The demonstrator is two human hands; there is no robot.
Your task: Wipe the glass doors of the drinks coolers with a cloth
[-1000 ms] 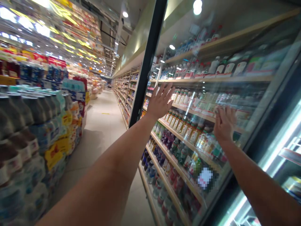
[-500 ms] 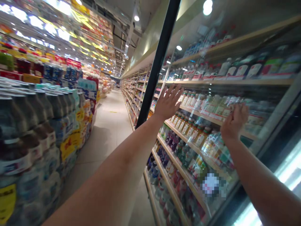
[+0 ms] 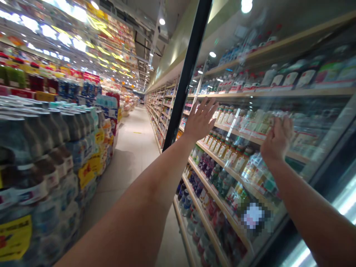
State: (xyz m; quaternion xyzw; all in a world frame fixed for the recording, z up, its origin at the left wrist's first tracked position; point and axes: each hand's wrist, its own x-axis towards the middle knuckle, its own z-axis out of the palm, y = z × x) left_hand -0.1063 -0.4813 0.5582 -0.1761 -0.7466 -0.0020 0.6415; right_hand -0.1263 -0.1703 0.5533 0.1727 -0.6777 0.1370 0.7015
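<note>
A large glass door (image 3: 244,107) with a black frame edge (image 3: 187,70) fills the right side. My left hand (image 3: 198,120) is raised at the glass beside this edge, its fingers spread and nothing held. Farther right, my right hand (image 3: 276,141) is also up at the glass. Its fingers are bunched together and partly curled; whether something small lies in them is hidden. Rows of drink bottles (image 3: 230,152) on pale wooden shelves (image 3: 222,163) show in the glass around both hands; I cannot tell reflection from see-through.
Shrink-wrapped bottle packs (image 3: 36,137) are stacked at the left, with yellow price signs (image 3: 90,170). A pale floor aisle (image 3: 130,148) runs ahead between them and a long shelf row (image 3: 157,107). Bright light strips (image 3: 296,256) line the lower right.
The view has shifted slightly, with the stacked packs appearing a little farther right. The left hand stays spread at the glass; the right hand's fingers have shifted slightly upward.
</note>
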